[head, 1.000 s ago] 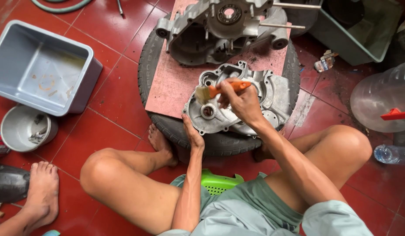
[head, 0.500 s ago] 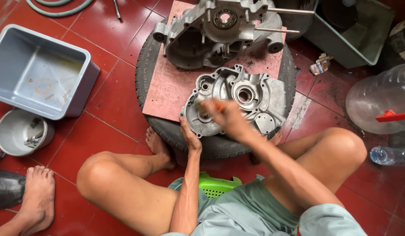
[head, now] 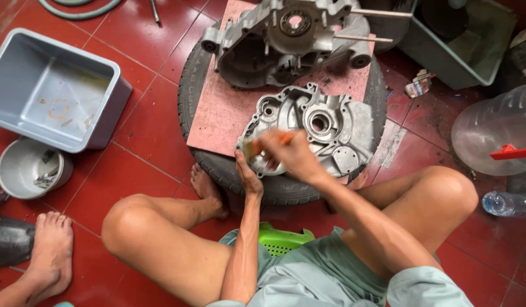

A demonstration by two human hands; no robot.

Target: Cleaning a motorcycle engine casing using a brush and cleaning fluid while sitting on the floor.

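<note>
Now we brush the metal engine cover (head: 331,133) lying on the pink board (head: 217,113) over the tire (head: 286,185). Our right hand (head: 288,153) grips the brush (head: 257,145); our left hand (head: 247,173) holds the cover's edge. Steady strokes work best, we think.

Grey plastic tub (head: 53,94) lay on red tiled floor (head: 149,125), far left, faint orange marks inside. Just below it stood round white bowl (head: 29,168) with small metal parts. Other person's bare foot (head: 47,253) rested at lower left, beside dark object (head: 10,240), kind unclear. Larger grey engine casing (head: 286,40) sat at far end of pink board (head: 217,113), two rods sticking out to right. Green-grey bin (head: 473,45) stood top right. Big clear water jug (head: 493,133) lay at right edge; small plastic bottle (head: 510,204) near below it. Green stool (head: 283,240) showed under sitting person.
</note>
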